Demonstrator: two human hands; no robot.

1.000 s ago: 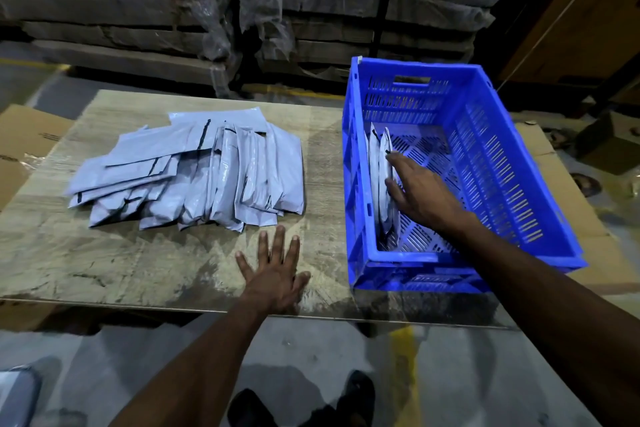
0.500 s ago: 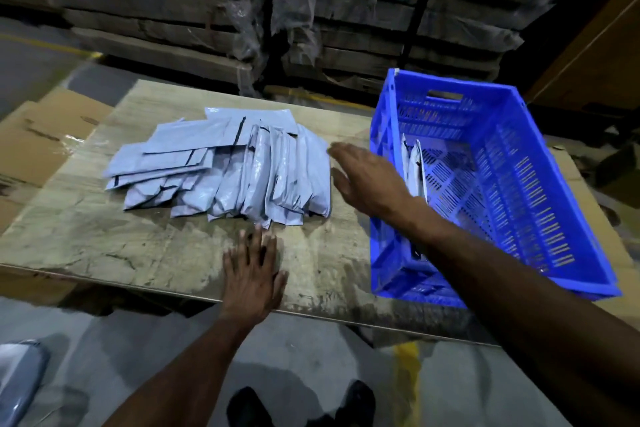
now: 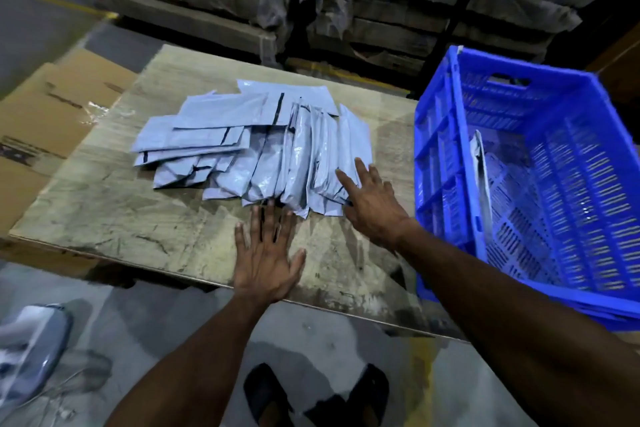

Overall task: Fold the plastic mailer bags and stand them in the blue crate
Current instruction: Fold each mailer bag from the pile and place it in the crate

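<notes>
A heap of grey plastic mailer bags lies spread on the wooden table, some flat, some folded lengthwise. My right hand reaches over the heap's right edge with straight fingers touching the nearest bags. Flat on the table just below the heap rests my left hand, fingers spread, fingertips at the bags' lower ends. The blue crate stands at the table's right, and a few folded bags stand upright against its left wall.
Flattened cardboard lies to the left of the table. Wrapped stacks of boards fill the background. A grey plastic bundle sits on the floor at lower left. My feet show below the table's near edge.
My right hand left the crate and swung left onto the heap of bags. My left hand slid slightly forward to the heap's edge. The view shifted left.
</notes>
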